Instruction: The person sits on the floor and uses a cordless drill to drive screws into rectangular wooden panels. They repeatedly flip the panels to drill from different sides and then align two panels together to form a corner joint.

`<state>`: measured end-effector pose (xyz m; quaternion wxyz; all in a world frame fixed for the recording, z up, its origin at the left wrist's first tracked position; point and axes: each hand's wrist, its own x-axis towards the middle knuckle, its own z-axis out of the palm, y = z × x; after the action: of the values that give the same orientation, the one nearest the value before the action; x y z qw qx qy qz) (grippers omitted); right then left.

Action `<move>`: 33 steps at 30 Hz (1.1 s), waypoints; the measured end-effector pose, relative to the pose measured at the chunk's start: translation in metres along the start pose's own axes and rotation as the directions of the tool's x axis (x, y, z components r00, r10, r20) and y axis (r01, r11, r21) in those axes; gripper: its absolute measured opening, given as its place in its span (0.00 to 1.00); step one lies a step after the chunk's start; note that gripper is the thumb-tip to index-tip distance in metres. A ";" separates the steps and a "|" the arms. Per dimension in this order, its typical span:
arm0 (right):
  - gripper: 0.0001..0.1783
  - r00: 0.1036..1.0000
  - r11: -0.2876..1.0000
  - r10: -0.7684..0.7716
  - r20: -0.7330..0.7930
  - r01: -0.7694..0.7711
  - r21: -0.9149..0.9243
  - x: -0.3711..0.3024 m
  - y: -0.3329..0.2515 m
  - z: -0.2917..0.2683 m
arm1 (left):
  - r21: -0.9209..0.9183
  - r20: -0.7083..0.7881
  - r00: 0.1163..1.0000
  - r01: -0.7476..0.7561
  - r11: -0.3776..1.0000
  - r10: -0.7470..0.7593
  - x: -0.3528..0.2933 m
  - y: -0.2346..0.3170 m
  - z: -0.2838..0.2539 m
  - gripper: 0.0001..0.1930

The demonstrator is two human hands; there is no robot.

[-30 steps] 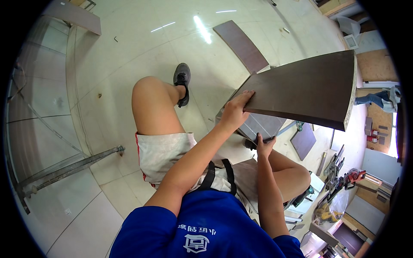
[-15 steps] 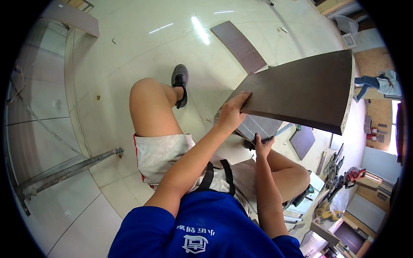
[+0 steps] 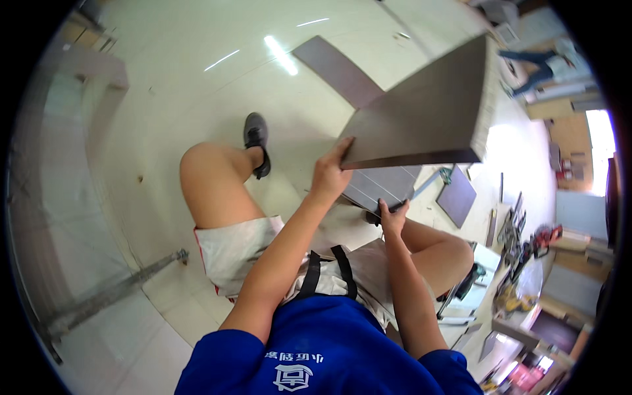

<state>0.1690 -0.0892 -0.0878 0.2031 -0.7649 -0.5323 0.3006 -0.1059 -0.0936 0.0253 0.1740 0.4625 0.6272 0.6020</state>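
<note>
A wide dark brown board (image 3: 421,112) slants up and away to the right in front of me, its pale cut end facing right. My left hand (image 3: 331,172) is closed on the board's near left edge, thumb and fingers around it. Under the board lies a grey panel (image 3: 376,187) with thin pale lines across it. My right hand (image 3: 393,217) grips that panel's near edge, with the thumb upright against it. The board hides much of the panel, so I cannot tell whether the two are joined.
A loose brown board (image 3: 337,69) lies on the tiled floor ahead, and a smaller grey board (image 3: 456,203) to the right. Tools and offcuts, with a red power tool (image 3: 545,240), crowd the right. A metal pole (image 3: 125,289) stretches at left. Another person (image 3: 543,69) stands far right.
The brown board's far end has swung up and to the left in view. My left hand has moved slightly left with it, while my right hand keeps its grip.
</note>
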 end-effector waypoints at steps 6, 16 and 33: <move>0.63 0.995 0.997 -0.073 -0.067 0.074 0.007 0.003 -0.007 -0.003 | 0.059 0.030 0.999 0.021 0.998 -0.022 0.002 -0.003 0.005 0.18; 0.64 0.999 0.996 0.017 -0.030 -0.014 0.093 -0.007 -0.014 -0.006 | 0.189 -0.056 0.976 -0.198 0.962 0.212 0.005 0.007 0.012 0.12; 0.64 0.998 0.993 0.066 0.000 -0.066 0.100 -0.009 -0.017 -0.006 | 0.310 0.206 0.975 0.021 0.950 -0.089 -0.009 -0.057 0.003 0.16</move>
<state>0.1587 -0.0915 -0.0705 0.2320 -0.7716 -0.4905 0.3320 -0.1202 -0.0908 -0.0306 0.1845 0.5291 0.7028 0.4382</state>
